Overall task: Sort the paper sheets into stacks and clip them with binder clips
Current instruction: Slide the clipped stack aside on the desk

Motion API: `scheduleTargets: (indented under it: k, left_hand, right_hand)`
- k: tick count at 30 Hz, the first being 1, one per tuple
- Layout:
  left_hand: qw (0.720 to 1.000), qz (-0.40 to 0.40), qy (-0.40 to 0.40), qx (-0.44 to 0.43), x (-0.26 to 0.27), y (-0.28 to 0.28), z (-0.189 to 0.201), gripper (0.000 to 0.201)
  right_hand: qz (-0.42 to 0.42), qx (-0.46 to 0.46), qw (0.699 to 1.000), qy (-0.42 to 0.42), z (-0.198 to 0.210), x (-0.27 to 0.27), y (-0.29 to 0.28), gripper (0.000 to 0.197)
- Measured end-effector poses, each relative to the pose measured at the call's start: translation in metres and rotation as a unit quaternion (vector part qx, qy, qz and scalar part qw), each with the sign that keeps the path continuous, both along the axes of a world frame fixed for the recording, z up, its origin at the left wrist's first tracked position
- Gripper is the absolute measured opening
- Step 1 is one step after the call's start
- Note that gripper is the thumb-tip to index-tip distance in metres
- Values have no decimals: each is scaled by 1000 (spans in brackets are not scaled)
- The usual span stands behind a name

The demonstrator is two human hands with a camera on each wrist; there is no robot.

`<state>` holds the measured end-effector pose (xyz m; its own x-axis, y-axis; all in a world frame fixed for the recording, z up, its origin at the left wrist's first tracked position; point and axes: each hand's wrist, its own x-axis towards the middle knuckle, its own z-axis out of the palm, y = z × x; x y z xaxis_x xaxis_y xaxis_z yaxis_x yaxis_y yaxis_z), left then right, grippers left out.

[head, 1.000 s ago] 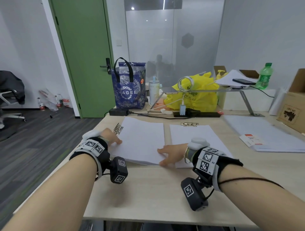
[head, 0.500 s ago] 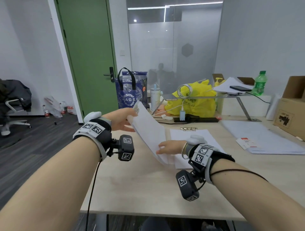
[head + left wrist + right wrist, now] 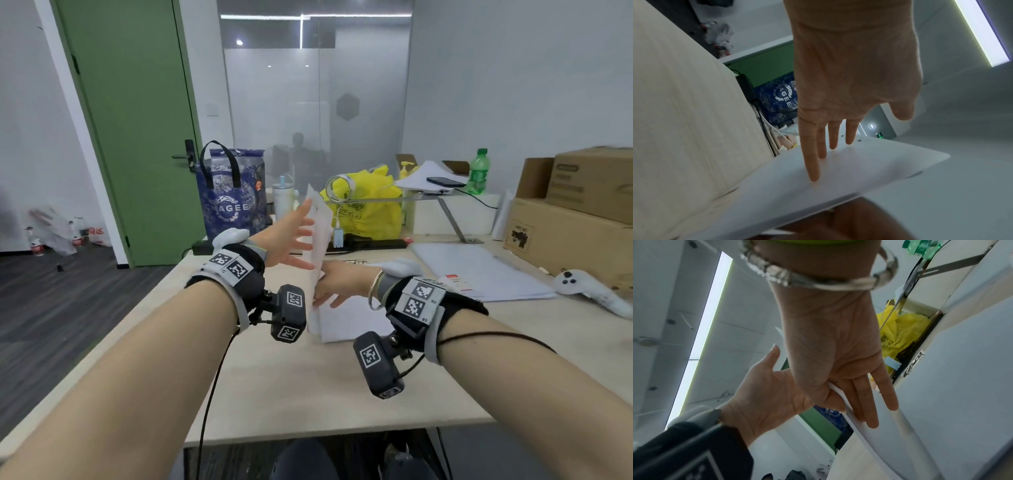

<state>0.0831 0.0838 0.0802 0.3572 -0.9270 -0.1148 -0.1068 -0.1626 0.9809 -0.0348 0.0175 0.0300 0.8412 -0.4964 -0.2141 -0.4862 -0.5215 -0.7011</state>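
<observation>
A stack of white paper sheets (image 3: 320, 236) stands nearly upright on its lower edge on the table (image 3: 308, 387). My left hand (image 3: 291, 240) lies flat against its left face with straight fingers (image 3: 813, 162) on the stack (image 3: 849, 181). My right hand (image 3: 334, 284) pinches the stack's near edge (image 3: 910, 426) between thumb and fingers (image 3: 873, 415). A second white stack (image 3: 352, 322) lies flat under the right hand. Metal binder clips (image 3: 914, 363) lie on the table behind it, mostly hidden in the head view.
A wide paper pile (image 3: 479, 270) with a red-marked slip lies at right, beside a white controller (image 3: 589, 291) and cardboard boxes (image 3: 575, 219). Along the back stand a blue tote bag (image 3: 233, 198), a yellow bag (image 3: 370, 205), a power strip and a metal stand.
The left stack, flat on the table one second ago, has been tipped up onto its edge by both hands. My left hand has opened flat against it.
</observation>
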Motion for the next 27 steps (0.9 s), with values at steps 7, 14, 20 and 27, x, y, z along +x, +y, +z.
scheduleTargets:
  k: [7,14,20,27]
  left_hand:
    - [987,-26,-84,137,-32,-30,-33,75]
    - [955,-8,-197,223,-45,-51,-63,67]
    - [941,-19,-243,236,-47,-52,-68,58]
    - [861,28,-383,332,-44,-36,-70,51]
  right_hand:
    - [-47,26,999,7,-3,-58,-23,46]
    - [-71,27,986,152,-20,-105,-44,25]
    - [-84,7,980,179,-18,-119,-57,24]
    - [-109,-210,955,180,-12,-116,-59,43]
